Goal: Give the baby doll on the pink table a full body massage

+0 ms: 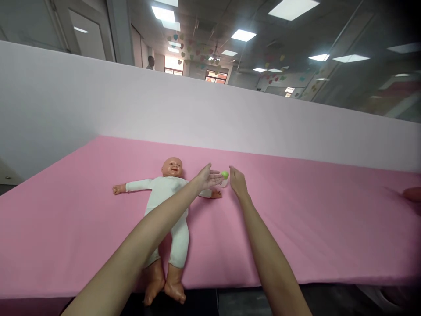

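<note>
A baby doll [166, 191] in a white suit lies on its back on a pink-covered table [220, 237], arms spread and feet over the front edge. Beside its hand on the right sits a small bottle-like item [225, 175] with a bright green part and a clear part. My left hand [209, 177] is open just left of it, palm showing and fingers spread toward the green part; whether the fingertips touch it is unclear. On the other side my right hand [237, 180] is bent inward, its fingers together and partly hidden, with no held object visible.
Behind the table runs a low white wall [204, 114]. At the far right edge a reddish-brown object [412, 194], cut off by the frame, rests on the pink cover. A person [150, 62] is visible far off beyond the wall.
</note>
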### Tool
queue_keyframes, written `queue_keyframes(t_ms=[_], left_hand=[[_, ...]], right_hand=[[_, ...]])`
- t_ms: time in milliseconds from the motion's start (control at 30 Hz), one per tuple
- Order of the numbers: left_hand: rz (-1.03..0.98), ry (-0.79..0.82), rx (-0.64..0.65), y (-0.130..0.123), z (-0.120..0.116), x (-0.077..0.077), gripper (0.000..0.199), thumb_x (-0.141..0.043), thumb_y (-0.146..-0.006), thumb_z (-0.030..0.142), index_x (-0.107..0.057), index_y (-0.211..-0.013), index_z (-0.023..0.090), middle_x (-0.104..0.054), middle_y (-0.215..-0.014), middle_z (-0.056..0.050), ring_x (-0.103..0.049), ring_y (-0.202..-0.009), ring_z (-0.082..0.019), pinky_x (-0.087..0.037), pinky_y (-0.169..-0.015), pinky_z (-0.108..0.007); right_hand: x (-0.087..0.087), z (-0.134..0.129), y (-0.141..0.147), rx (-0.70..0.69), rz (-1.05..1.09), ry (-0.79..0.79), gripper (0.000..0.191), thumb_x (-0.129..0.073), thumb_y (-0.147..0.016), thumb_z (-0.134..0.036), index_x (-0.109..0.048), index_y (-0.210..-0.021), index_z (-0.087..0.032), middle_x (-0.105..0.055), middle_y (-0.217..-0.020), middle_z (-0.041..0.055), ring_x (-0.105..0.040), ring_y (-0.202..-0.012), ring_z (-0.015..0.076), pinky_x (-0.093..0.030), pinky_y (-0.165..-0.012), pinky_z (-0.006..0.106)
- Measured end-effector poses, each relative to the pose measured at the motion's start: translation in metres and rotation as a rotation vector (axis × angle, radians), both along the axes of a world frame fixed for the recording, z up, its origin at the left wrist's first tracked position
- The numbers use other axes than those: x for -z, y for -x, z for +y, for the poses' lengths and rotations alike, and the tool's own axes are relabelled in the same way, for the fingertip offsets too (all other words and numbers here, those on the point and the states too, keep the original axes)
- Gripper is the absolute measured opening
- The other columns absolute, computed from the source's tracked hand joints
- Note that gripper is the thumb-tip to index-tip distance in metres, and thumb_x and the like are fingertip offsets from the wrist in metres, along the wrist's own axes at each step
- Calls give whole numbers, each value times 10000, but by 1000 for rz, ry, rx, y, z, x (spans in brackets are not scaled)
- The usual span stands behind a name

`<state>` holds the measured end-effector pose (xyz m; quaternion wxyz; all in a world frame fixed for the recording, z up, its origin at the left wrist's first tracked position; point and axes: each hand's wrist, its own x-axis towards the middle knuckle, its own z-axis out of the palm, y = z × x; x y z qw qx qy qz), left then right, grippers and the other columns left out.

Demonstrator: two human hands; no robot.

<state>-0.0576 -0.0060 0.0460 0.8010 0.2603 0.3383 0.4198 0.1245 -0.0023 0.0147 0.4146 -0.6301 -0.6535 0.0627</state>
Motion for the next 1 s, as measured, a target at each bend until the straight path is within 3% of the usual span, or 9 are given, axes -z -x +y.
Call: queue_keyframes(t_ms=[100,233,500,733,867,1000], left_hand=[[-30,161,-44,-21,5,15,589,-352,-1073,503,-558,-1351,25,-610,-1358,-305,-677,-1222,-310,-612,-925,-346],[19,179,-159,-36,14,25,593,-314,-1078,529,-558,-1376,78,-537,-1481,-248,-568,-1375,-278,-567,-1020,-315],[-33,154,-216,-52,13,25,588,-310,-1085,486,-561,-1395,54,-592,-1426,-251,-585,-1357,-275,-542,-1068,-316],[-69,163,-221,-37,5,23,551,-342,-1085,453,-589,-1366,48,-617,-1398,-253,-609,-1331,-273,-572,-1024,-307],[-130,36,-216,-17,-7,10,528,-362,-1082,454,-661,-1285,69,-663,-1340,-234,-657,-1267,-272,-571,-1029,-315],[-39,-209,-266,6,-27,1,526,-362,-1076,536,-659,-1343,194,-708,-1301,-145,-650,-1278,-297,-565,-1063,-416]], right_hand=[[14,-6,-8,-88,1,87,618,-237,-1078,-518,-661,-1351,-161,-657,-1418,140,-577,-1339,289,-417,-1138,428],[27,-8,-10,-166,-50,107,613,-239,-1081,-518,-612,-1421,-172,-568,-1530,117,-514,-1420,260,-374,-1190,423],[37,-4,-6,-129,-124,84,549,-236,-1090,-447,-619,-1383,-185,-638,-1437,126,-603,-1303,260,-454,-1108,445],[31,-14,-1,-176,-99,65,700,-275,-1059,-547,-494,-1531,-79,-445,-1620,169,-392,-1521,283,-298,-1257,466],[15,-26,38,-272,141,-63,789,-253,-1031,-674,-405,-1603,-153,-428,-1638,127,-395,-1522,263,-334,-1247,461],[0,-51,111,-329,266,-82,870,-147,-1005,-758,-225,-1675,-208,-285,-1713,85,-203,-1601,261,-232,-1288,508]])
